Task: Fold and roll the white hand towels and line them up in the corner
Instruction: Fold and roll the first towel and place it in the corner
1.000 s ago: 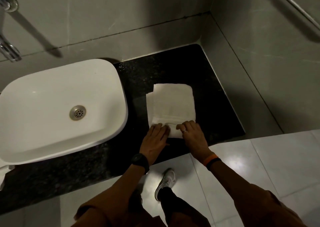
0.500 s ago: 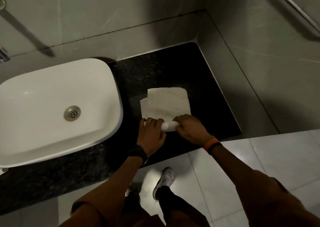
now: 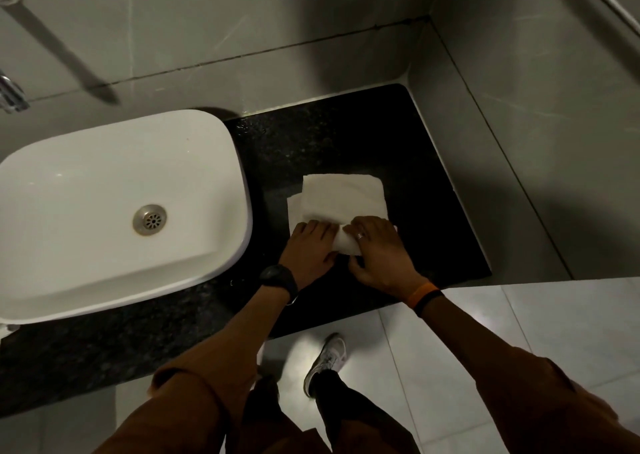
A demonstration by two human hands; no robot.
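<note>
A folded white hand towel point(image 3: 341, 195) lies on the black granite counter point(image 3: 346, 131), to the right of the basin. Its near end is wound into a thick roll under both hands. My left hand point(image 3: 308, 249), with a black watch at the wrist, presses on the roll's left part. My right hand point(image 3: 379, 249), with a ring and an orange band, covers the right part, thumb tucked under the near side. A short stretch of the roll shows between the hands. The flat part of the towel reaches away toward the wall corner.
A white rectangular basin point(image 3: 104, 211) with a metal drain fills the counter's left side. Grey tiled walls meet in a corner point(image 3: 427, 21) behind the counter. A chrome tap point(image 3: 10, 93) sits at far left. Below are a pale tiled floor and my shoe point(image 3: 327, 360).
The roll has grown thicker and moved away from me along the towel, and the flat part is shorter. Both hands travelled with it.
</note>
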